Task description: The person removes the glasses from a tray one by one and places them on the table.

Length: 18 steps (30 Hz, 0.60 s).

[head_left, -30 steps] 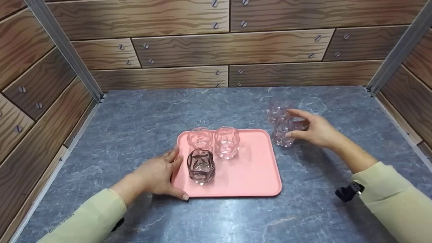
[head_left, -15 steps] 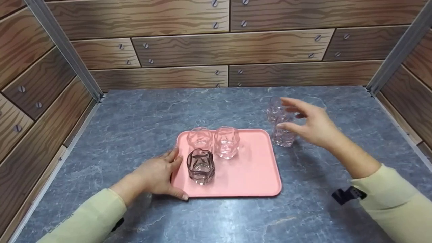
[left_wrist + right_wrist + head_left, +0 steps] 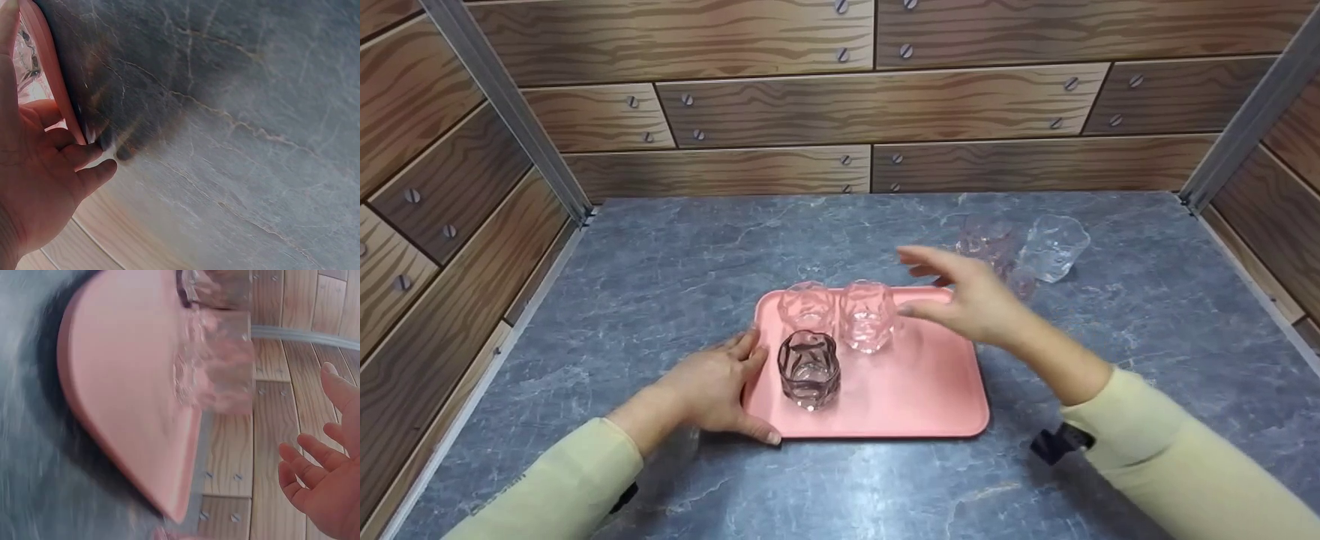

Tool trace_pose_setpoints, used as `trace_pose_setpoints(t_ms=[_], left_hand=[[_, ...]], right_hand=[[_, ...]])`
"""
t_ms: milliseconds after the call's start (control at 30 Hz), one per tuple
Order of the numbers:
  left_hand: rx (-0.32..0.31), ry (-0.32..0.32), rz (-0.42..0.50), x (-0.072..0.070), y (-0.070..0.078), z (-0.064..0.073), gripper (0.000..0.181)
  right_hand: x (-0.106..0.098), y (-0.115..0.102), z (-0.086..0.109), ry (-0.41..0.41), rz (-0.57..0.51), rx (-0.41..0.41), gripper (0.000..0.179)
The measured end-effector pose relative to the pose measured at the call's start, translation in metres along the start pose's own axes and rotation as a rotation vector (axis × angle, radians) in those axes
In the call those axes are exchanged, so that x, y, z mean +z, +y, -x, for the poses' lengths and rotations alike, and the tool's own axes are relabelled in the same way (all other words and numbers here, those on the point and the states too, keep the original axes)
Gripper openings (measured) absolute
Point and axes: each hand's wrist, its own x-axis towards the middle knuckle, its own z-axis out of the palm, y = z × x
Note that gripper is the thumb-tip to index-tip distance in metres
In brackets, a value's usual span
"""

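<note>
My left hand [image 3: 701,386] rests against the left side of a pink tray [image 3: 915,412], its thumb along the front edge. In the left wrist view, the loosely spread fingers [image 3: 50,115] touch the rim. On the tray stand a smoky dark glass [image 3: 808,371] at the left and two clear faceted glasses, one at the back left [image 3: 805,306] and another clear glass [image 3: 867,319] beside it. My right hand [image 3: 979,304], fingers apart and nothing in them, hovers over the tray's back right, beside the nearer clear glass. Whether it touches that glass, I cannot tell.
Behind the right hand stand purple-tinted glasses [image 3: 986,232], partly hidden by it. A clear glass [image 3: 1054,247] stands to their right. The grey marbled tabletop [image 3: 697,247] is bounded by wood-patterned walls [image 3: 765,172] at the back and sides.
My right hand has let go of a purple-tinted glass and moved left, over the tray. The clear glass at the far right is uncovered. My left hand and the tray have stayed put.
</note>
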Motion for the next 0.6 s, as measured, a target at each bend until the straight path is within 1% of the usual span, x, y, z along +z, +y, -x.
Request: trace_pose_setpoints(t_ms=[133, 300, 433, 600], left_hand=[[0.000, -0.002, -0.010, 0.000, 0.000, 0.000, 0.140], [0.005, 0.002, -0.008, 0.001, 0.001, 0.000, 0.140], [0.008, 0.006, -0.002, 0.001, 0.000, 0.000, 0.140], [0.007, 0.008, -0.008, 0.000, 0.000, -0.001, 0.140]], right_hand=[[0.019, 0.001, -0.006, -0.053, -0.005, 0.027, 0.082], [0.037, 0.007, -0.010, -0.106, -0.029, 0.082, 0.084], [0.047, 0.012, -0.012, -0.127, -0.074, 0.153, 0.089], [0.055, 0.014, -0.015, -0.140, -0.080, 0.213, 0.091]])
